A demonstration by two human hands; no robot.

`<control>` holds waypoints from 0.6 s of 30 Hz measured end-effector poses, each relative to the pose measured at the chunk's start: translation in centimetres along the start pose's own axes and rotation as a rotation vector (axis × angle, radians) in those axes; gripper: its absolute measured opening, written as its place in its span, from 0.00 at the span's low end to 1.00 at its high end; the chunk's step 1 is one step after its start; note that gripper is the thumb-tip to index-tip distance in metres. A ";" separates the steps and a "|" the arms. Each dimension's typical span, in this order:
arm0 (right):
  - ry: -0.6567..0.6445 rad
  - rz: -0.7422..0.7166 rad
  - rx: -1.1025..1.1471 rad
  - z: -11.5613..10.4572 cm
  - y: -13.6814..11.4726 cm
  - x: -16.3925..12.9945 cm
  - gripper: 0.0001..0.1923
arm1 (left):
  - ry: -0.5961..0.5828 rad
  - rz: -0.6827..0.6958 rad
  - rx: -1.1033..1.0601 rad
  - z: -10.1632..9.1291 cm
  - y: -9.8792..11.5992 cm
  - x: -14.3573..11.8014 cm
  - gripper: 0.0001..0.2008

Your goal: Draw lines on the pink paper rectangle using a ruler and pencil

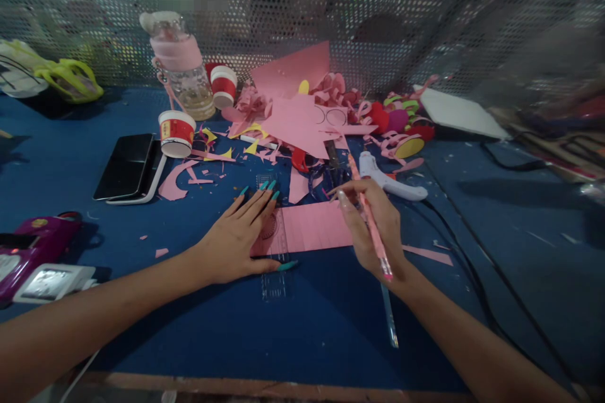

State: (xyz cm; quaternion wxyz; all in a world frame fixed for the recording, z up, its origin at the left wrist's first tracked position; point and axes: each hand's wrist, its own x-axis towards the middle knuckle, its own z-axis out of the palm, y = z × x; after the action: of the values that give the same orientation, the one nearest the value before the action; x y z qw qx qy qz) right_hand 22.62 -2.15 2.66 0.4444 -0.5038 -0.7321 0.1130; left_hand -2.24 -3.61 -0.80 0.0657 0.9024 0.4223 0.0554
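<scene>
Blue felt-like surface (302, 327) fills the frame, backed by a perforated metal mesh wall (378, 6) across the top. Centre: left hand (236, 236) lies flat, fingers spread, long teal nails, pressing a clear plastic ruler (274, 245) onto a pink paper rectangle (314, 227). Right hand (373, 233) is curled around a pink pencil (371, 223), tip end pointing up toward the clutter, held above the right edge of the paper; can't tell if it touches the sheet. Progress, as a judgement: plenty of cutting is done, since curled pink strips and yellow scraps (255, 138) litter upper centre around a large pink sheet (295, 97); the rectangle itself looks smooth and uncut, no drawn line visible, so marking seems barely begun. White glue gun (387, 179) lies right of centre with a black cord. Glossy black phone (125, 167) at left, red-and-white paper cup (176, 133) beside it, clear bottle with pink sleeve (182, 69) behind. Purple plastic device (33, 245) at lower left. Red and pink rounded pieces (397, 119) upper right, soft-looking, detail blurred.
</scene>
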 end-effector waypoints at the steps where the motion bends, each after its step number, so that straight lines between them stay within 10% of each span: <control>1: -0.002 0.004 0.000 0.0 0.0 0.0 0.08 | 0.004 0.001 -0.002 0.0 0.0 0.0 0.52; 18: 0.006 0.001 0.022 0.0 0.0 0.0 0.07 | -0.014 -0.016 0.007 0.1 0.0 0.0 0.52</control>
State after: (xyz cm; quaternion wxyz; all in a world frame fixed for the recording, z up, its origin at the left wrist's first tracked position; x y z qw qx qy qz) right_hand 22.57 -2.15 2.64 0.4518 -0.4997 -0.7292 0.1198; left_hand -2.20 -3.64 -0.85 0.0660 0.8995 0.4294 0.0473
